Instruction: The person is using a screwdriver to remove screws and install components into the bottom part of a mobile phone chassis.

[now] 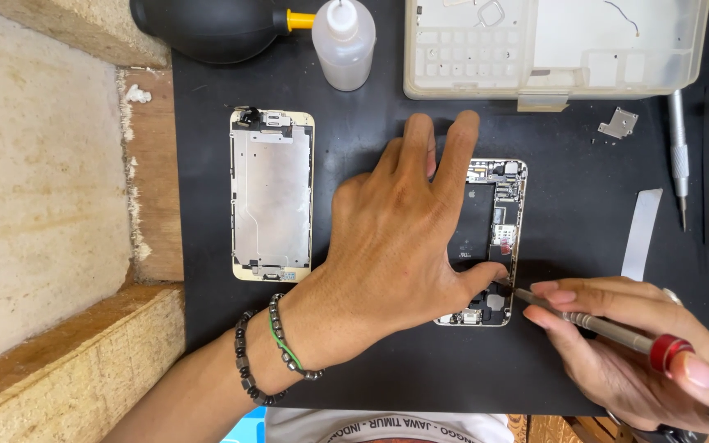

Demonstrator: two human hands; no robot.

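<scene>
Mid-worktop [371, 131]: opened phone body [498, 221] under flat-spread left hand [400, 238], screwdriver [601, 326] pinched in right hand [642, 353] (screen assembly [272, 195] already off, leftward), internals still seated.

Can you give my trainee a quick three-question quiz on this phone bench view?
1. True or false: the left hand rests on the opened phone body.
2. What does the right hand hold? A) tweezers B) screwdriver C) blower
3. On which side of the phone body does the detached screen assembly lie in the picture?

Key: 1 true. 2 B; its tip meets the phone's lower end. 3 The left, lying apart on the black mat.
</scene>
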